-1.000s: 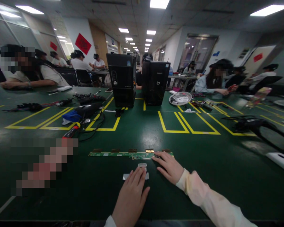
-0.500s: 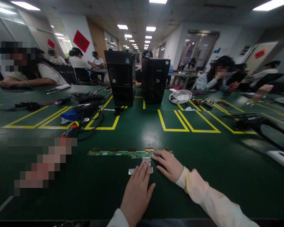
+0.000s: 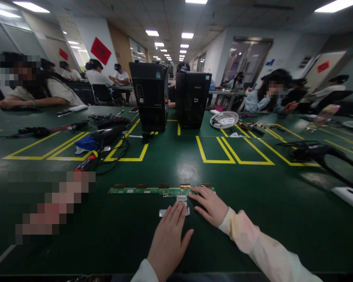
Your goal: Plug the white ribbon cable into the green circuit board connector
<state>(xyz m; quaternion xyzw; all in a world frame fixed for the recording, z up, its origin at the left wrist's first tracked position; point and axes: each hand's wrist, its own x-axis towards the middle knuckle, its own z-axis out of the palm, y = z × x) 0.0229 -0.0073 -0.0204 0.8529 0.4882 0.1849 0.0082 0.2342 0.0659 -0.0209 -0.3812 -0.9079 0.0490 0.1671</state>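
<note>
A long, narrow green circuit board (image 3: 147,190) with copper-coloured tabs along its far edge lies across the table in front of me. A short whitish flat connector piece (image 3: 181,199) comes off its near side. My left hand (image 3: 172,235) lies flat with its fingertips over that piece and a small silvery strip (image 3: 162,213), which it partly covers. Thumb and fingers are apart. My right hand (image 3: 210,205) rests open, fingers spread, its fingertips touching the right part of the board.
Two black computer towers (image 3: 150,98) (image 3: 193,100) stand ahead on the green table (image 3: 120,235). Cables and a blue-black item (image 3: 88,144) lie left. A white basket (image 3: 224,120) and a black frame-like object (image 3: 320,152) are at right. People sit around.
</note>
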